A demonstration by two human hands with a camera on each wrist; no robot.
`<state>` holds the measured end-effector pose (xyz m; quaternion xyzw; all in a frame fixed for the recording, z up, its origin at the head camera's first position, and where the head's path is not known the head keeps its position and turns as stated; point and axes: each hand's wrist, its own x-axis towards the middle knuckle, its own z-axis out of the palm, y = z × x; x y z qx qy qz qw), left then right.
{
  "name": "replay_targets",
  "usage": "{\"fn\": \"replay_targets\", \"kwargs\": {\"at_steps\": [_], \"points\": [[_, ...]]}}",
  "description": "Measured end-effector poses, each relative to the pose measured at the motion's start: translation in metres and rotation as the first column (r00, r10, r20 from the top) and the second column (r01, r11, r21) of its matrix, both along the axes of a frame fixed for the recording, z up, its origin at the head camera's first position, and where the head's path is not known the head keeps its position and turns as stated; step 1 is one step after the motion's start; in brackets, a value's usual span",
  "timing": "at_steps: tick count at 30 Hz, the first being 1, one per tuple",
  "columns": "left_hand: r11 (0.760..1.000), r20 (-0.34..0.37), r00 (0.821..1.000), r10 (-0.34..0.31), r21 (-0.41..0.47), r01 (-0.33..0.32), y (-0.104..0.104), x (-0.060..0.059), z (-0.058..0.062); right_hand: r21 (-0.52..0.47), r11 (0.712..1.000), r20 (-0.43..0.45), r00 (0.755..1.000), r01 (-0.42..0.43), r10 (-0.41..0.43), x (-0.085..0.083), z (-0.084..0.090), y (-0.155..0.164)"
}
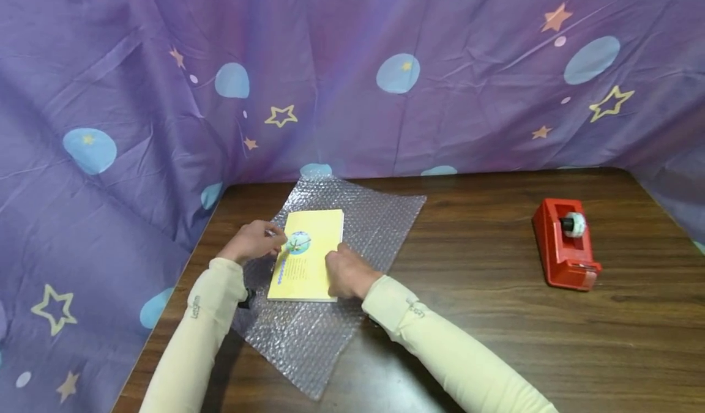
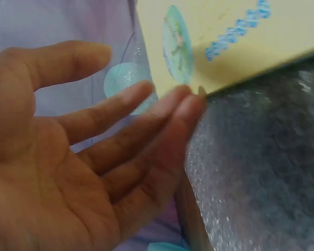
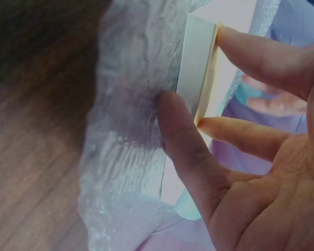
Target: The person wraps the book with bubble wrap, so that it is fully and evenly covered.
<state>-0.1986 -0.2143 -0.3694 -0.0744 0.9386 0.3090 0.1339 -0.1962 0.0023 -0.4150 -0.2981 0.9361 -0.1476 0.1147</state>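
Note:
A book with a yellow cover lies over a sheet of bubble wrap. At its right edge is my right hand, gripping that side. The right wrist view shows this hand's thumb and fingertips against the white page edge and cover rim, spread apart. My left hand is at the left edge, over the round blue picture on the cover. In the left wrist view its fingers are loosely extended beside the cover's corner; whether they touch it I cannot tell.
A red tape dispenser with a roll of tape stands on the right side of the brown wooden table. Behind and to the left hangs a purple cloth with stars and planets.

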Motion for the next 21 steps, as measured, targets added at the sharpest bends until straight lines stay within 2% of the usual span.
{"fn": "replay_targets", "kwargs": {"at_steps": [5,12,15,21], "points": [[0.981,-0.05,0.997,0.065,0.186,-0.055,0.001,-0.018,-0.001,0.013,1.0,-0.013,1.0,0.006,-0.006,0.001,0.001,0.0],[0.94,-0.088,0.984,0.153,0.319,-0.117,0.003,-0.045,-0.009,0.024,1.0,-0.005,1.0,0.014,-0.014,-0.002,0.0,-0.001],[0.91,-0.099,0.969,0.225,0.377,-0.173,0.002,-0.055,-0.012,0.024,1.0,-0.005,1.0,0.017,-0.017,-0.001,-0.001,-0.002],[0.845,-0.129,0.925,0.357,0.467,-0.262,-0.002,-0.075,-0.013,0.023,0.999,-0.002,0.999,0.037,-0.037,0.001,0.0,-0.003]]}}
